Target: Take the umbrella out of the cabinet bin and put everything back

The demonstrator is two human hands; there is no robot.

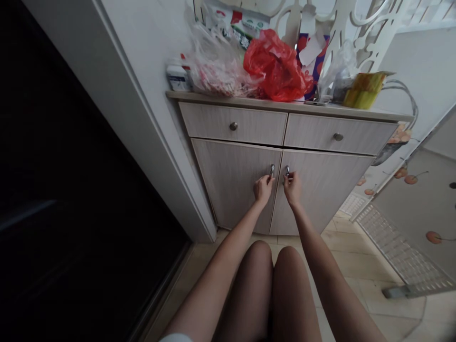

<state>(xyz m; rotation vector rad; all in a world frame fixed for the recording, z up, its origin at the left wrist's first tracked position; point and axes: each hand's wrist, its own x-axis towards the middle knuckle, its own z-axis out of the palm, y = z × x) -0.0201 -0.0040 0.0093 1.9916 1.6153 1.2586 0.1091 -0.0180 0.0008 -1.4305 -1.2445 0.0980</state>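
A pale wood-grain cabinet stands in front of me, with its left door and right door both closed. My left hand is closed around the lower part of the left door handle, a small metal pull. On the other door, my right hand pinches the matching right door handle. The two hands are close together, on either side of the seam between the doors. Fingers partly cover the lower ends of both handles.
Above the doors are two closed drawers with round knobs, the left knob and right knob. On the cabinet top lie a red plastic bag, a clear bag, a white bottle and a yellow package. A dark doorway is at left.
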